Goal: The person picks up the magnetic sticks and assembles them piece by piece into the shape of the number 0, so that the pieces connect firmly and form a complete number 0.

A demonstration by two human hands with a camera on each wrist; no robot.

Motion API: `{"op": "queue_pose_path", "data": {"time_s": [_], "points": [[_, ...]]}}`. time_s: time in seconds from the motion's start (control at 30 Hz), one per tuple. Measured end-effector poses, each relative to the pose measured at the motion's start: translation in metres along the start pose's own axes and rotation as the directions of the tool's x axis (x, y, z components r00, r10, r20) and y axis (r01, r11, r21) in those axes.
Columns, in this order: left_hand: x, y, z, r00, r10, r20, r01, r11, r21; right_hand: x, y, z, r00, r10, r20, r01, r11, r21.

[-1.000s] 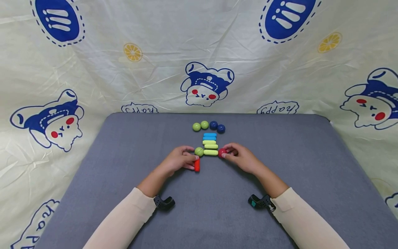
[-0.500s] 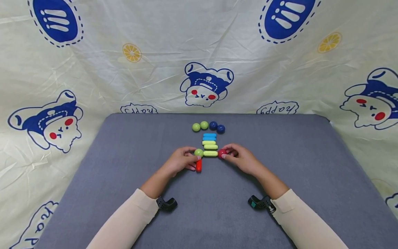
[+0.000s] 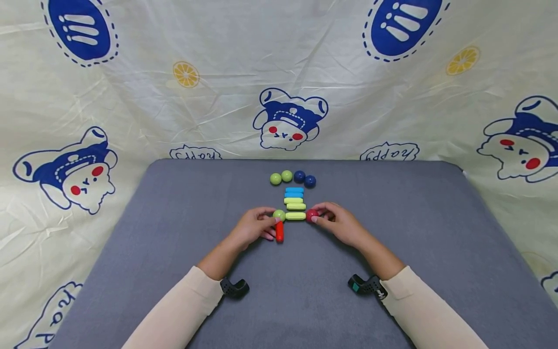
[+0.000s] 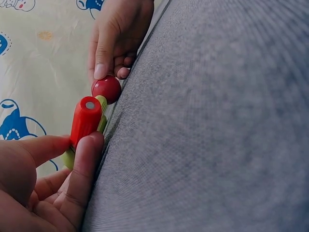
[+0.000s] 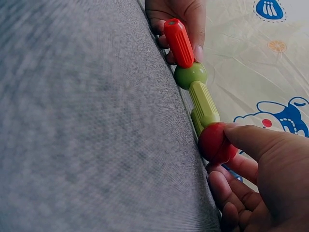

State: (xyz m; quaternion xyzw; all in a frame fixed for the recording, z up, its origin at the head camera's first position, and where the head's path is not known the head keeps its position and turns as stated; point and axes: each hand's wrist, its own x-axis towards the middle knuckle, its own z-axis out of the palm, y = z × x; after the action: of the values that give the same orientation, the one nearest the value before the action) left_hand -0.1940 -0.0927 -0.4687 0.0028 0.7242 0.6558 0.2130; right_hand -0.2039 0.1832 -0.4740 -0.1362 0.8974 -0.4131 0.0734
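A green ball [image 3: 279, 215], a yellow-green rod [image 3: 295, 216] and a red ball [image 3: 311, 215] stand joined in a row. From the green ball a red rod [image 3: 280, 232] points toward the near edge; its end touches the ball in the right wrist view. My left hand [image 3: 254, 226] pinches around the red rod [image 4: 87, 121] and green ball, thumb and finger at their junction. My right hand [image 3: 339, 223] grips the red ball [image 5: 217, 143] between thumb and fingers, at the other end of the row.
Beyond the row lie two more yellow-green rods [image 3: 296, 206] and two blue rods [image 3: 294, 190]. Further back are two green balls [image 3: 275, 179] and two dark blue balls [image 3: 299, 176]. A printed cloth hangs behind the grey table [image 3: 209, 194].
The red rod has swung from slightly left of the green ball to directly beneath it, and my left hand has shifted slightly right. My right hand still holds the red ball.
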Motion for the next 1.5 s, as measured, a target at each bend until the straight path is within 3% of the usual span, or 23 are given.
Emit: {"op": "queue_pose_path", "data": {"time_s": [0.47,0.83,1.27,1.5], "points": [[0.000,-0.001,-0.001,1.000,0.012,0.006,-0.013,1.000,0.012,0.000,0.000,-0.001,1.000,0.002,-0.004,-0.002,1.000,0.023],[0.002,-0.002,-0.001,1.000,0.010,-0.007,-0.010,1.000,0.001,0.006,-0.008,-0.008,0.997,0.007,-0.073,0.000,0.995,0.095],[0.001,-0.002,-0.001,1.000,0.011,-0.005,-0.011,1.000,-0.009,0.035,-0.008,-0.020,0.999,0.021,-0.038,-0.019,0.999,0.050],[0.000,-0.002,-0.001,1.000,0.007,-0.002,-0.007,1.000,-0.005,0.054,-0.003,-0.024,0.997,0.048,-0.059,-0.046,0.999,0.027]]}}
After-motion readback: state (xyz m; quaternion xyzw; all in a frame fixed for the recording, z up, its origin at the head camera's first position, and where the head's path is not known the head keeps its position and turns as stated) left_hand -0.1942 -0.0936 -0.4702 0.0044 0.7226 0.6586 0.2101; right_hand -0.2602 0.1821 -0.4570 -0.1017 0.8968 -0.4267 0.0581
